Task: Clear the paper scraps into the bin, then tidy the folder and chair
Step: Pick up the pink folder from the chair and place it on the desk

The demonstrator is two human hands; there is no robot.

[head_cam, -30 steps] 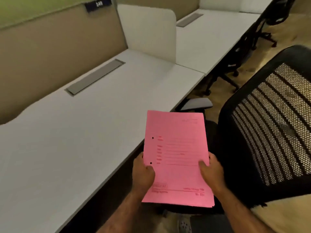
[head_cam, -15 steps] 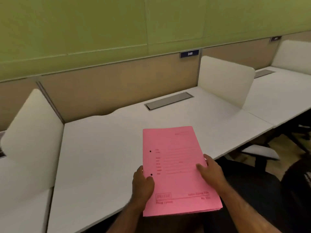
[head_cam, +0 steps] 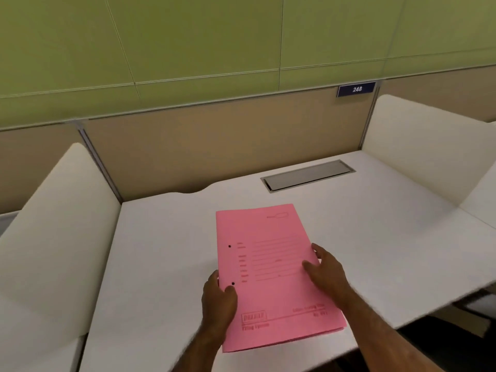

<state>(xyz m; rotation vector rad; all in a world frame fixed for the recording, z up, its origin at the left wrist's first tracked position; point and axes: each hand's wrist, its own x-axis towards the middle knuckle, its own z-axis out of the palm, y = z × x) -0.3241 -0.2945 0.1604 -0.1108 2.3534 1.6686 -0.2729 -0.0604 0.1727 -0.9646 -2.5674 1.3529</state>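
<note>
the left hand (head_cam: 218,299) grips the left edge of the pink folder (head_cam: 273,275), thumb curled over the cover beside the lower punched hole, the other fingers hidden beneath. the right hand (head_cam: 326,268) holds the right edge, thumb laid on the printed cover, fingers loosely spread along the side. the closed folder sits low over the white desk (head_cam: 166,251); whether it touches the top cannot be told. farther back lies a grey cable tray (head_cam: 308,175), then the tan partition with a number plate (head_cam: 356,89) reading 248.
</note>
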